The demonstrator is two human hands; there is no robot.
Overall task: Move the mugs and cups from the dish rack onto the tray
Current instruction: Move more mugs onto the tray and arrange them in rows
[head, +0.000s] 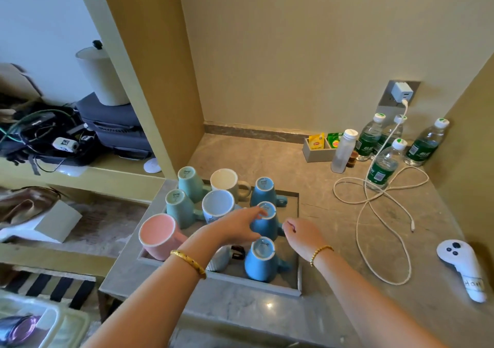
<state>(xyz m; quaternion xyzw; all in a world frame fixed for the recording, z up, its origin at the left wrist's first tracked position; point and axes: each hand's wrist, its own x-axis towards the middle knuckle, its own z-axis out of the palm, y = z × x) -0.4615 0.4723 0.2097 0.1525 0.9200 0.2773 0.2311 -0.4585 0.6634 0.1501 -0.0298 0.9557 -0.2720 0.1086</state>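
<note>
Views: one only, the head camera, so nothing was shared with a second view.
Position: it sat high, above the near edge of the desk [334, 214].
Facing: forward and down, toward the corner wall [294, 53].
Nearness: close; both forearms reached in from the bottom edge.
Lens: wide, edges bent, shelves [88, 171] visible at left.

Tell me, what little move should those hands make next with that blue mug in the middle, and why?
Probably let go of the middle blue mug and draw both hands back. It already stands upside down in the tray, in line with two other blue mugs. The left hand holds its side, and the right hand hovers by its handle. A purple cup shows at the lower left, seemingly yet to move.
</note>
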